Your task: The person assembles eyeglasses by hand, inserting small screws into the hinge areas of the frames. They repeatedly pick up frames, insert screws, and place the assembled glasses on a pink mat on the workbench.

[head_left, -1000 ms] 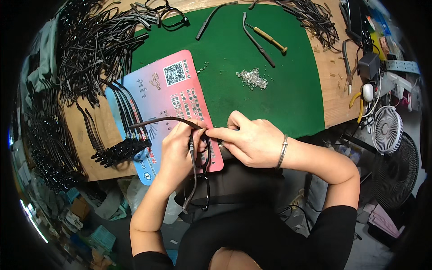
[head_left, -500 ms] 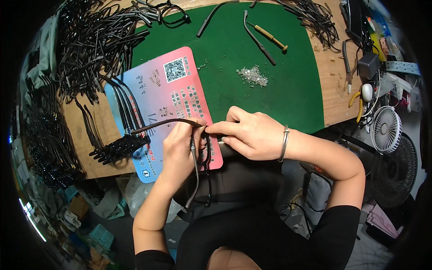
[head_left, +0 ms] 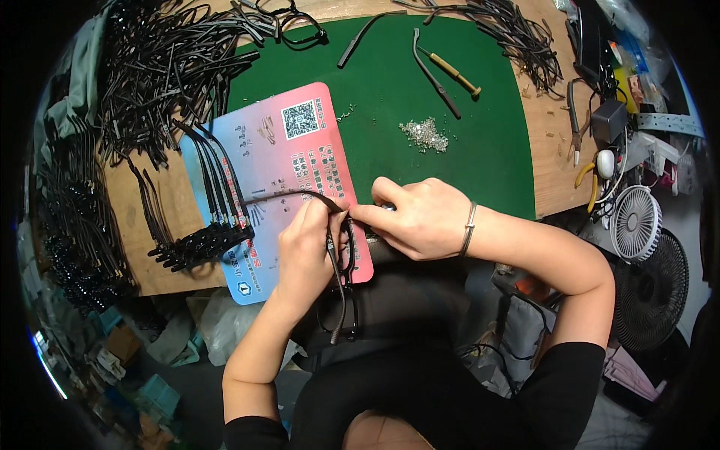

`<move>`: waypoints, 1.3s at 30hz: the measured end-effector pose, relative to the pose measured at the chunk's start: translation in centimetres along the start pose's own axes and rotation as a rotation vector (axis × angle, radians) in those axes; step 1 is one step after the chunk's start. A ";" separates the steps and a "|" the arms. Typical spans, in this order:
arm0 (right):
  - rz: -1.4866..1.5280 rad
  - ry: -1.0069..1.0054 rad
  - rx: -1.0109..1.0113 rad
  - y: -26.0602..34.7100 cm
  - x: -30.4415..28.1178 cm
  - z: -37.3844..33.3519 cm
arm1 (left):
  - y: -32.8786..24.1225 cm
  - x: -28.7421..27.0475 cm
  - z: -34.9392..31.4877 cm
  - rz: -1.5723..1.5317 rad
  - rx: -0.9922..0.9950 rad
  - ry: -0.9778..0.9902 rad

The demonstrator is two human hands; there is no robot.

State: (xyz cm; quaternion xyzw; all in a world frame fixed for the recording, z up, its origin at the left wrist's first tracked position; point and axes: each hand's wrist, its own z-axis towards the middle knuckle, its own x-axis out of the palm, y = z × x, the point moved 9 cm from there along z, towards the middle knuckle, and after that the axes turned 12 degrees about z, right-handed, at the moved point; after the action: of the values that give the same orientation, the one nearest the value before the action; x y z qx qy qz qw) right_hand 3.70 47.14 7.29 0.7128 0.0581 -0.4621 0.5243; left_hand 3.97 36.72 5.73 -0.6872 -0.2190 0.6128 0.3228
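Observation:
My left hand [head_left: 307,244] is closed around a pair of dark eyeglasses [head_left: 351,281] at the front edge of the table. One temple arm [head_left: 281,195] of these glasses reaches left above the mat; another temple arm [head_left: 339,307] hangs down past the table edge. My right hand [head_left: 416,221] meets the left at the upper end of the glasses, its thumb and index finger pinched together. Something small and shiny shows among its curled fingers, too covered to name. Beneath the left hand lies a blue-and-pink printed mat [head_left: 262,150] with small screws and metal pieces on it.
A pile of clear tiny parts [head_left: 425,135] sits on the green mat [head_left: 480,165], below a brass-handled screwdriver [head_left: 455,73] and a loose temple arm [head_left: 435,75]. Stacked glasses [head_left: 202,244] stand at left; heaped temple arms [head_left: 172,67] lie behind. Pliers [head_left: 586,176] and a fan [head_left: 636,221] are right.
My right hand has turned slightly, its fingers more curled, still at the upper end of the glasses. The left hand keeps its hold, and the whole view has shifted a little.

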 end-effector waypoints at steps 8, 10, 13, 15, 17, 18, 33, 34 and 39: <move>0.018 -0.007 -0.017 -0.2 0.3 0.2 | 0.4 0.2 0.0 -0.026 0.047 -0.038; -0.024 -0.021 0.008 -0.2 0.4 0.1 | 0.5 0.2 -0.2 0.004 0.047 -0.048; -0.023 -0.045 0.057 0.3 -0.4 -0.2 | 0.4 -0.2 -0.4 0.004 0.065 -0.131; 0.002 -0.057 0.119 0.0 -1.0 -1.3 | 0.8 -0.6 -0.1 -0.119 -0.011 -0.155; 0.026 -0.066 0.195 -0.1 -1.6 -2.2 | 0.5 -2.3 0.8 -0.071 0.032 -0.284; 0.042 -0.044 0.242 -0.3 -1.5 -2.6 | 0.3 -2.6 1.8 -0.009 0.058 -0.309; -0.056 -0.214 0.395 -1.2 -2.0 -5.4 | -1.3 -3.6 -1.3 -0.101 0.096 -0.149; -0.086 -0.266 0.373 -0.8 -2.3 -5.5 | -1.0 -3.8 -2.1 -0.099 0.104 -0.215; -0.238 -0.267 0.247 -0.3 -1.5 -4.9 | -3.4 -2.0 -6.4 0.235 0.539 -0.003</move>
State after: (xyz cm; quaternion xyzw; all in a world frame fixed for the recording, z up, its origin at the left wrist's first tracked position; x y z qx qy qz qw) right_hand 5.63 51.82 8.30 0.6924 0.0147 -0.6147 0.3777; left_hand 10.26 36.58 9.79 -0.5965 0.0322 0.6830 0.4202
